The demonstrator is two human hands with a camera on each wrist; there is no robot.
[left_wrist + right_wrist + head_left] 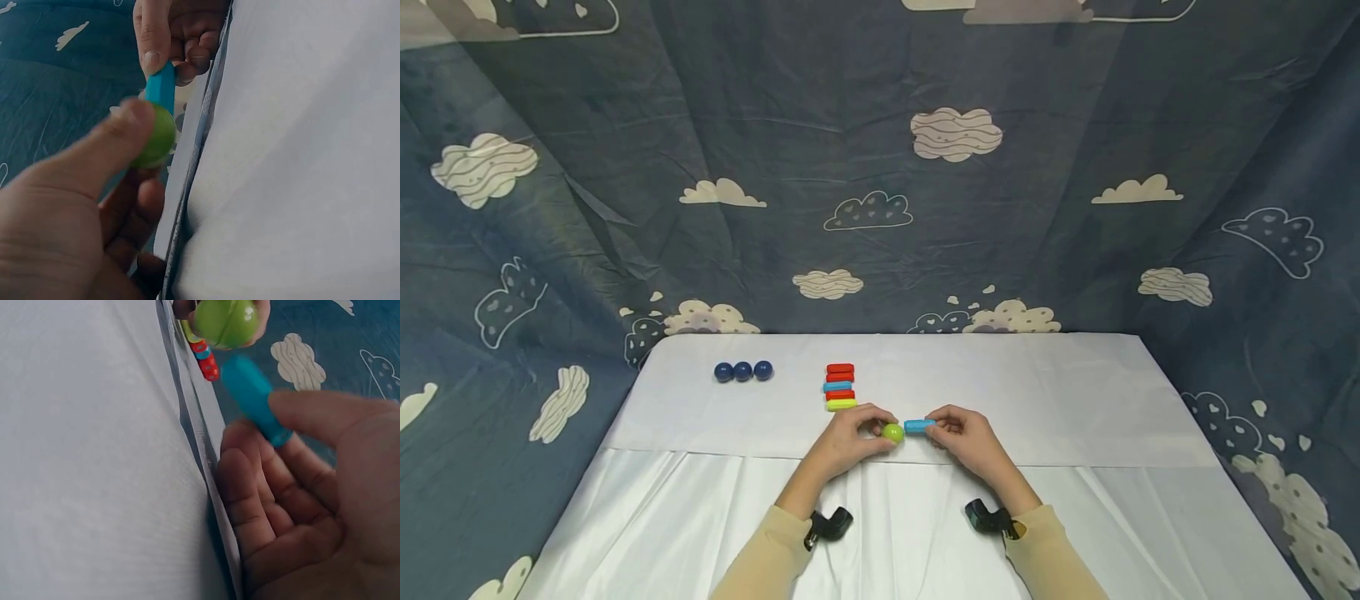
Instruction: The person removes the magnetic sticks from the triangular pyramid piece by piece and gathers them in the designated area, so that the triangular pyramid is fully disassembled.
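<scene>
Between thumb and fingers, my left hand pinches a shiny green ball. Facing it, my right hand grips a short blue rod near one end, thumb on top. The rod's free end points at the ball. A narrow gap parts the ball and the rod in the right wrist view. From the left wrist, the ball covers the rod's near end. Both hands are just above the table's front part.
On the white-covered table, a column of several short rods, red, blue and yellow, lies beyond my left hand. Three dark blue balls sit in a row farther left. A dark cloud-print curtain surrounds the table's back and sides.
</scene>
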